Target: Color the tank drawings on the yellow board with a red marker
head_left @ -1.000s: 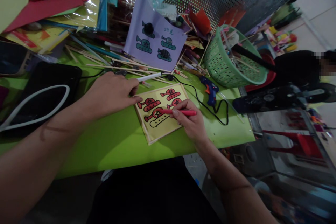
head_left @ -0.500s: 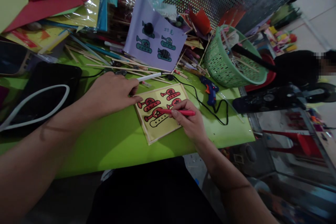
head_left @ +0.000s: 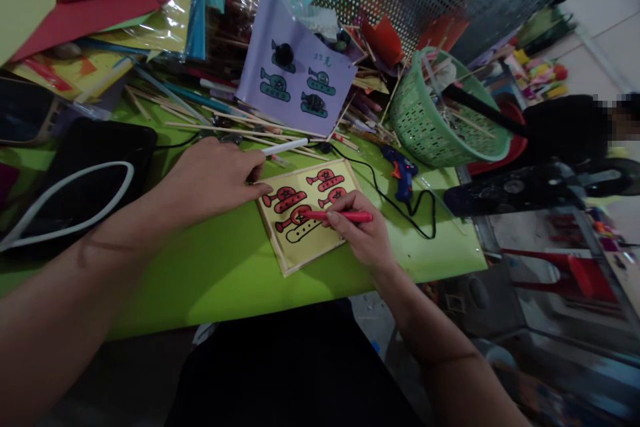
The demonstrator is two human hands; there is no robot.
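Observation:
A small yellow framed card with tank drawings, several coloured red, lies on the green table. My right hand grips a red marker, its tip on one of the tanks near the card's middle. My left hand rests on the table with its fingertips pressing the card's left corner. A white pen sticks out past its fingers; whether the hand holds it I cannot tell.
A purple sheet with blue tanks leans behind the card among wooden sticks and coloured paper. A green basket stands at the right, a blue glue gun and black cord beside it. A black bag lies left. Another person sits at the far right.
My right hand and the red marker shifted very slightly over the card. My left hand has stayed in place.

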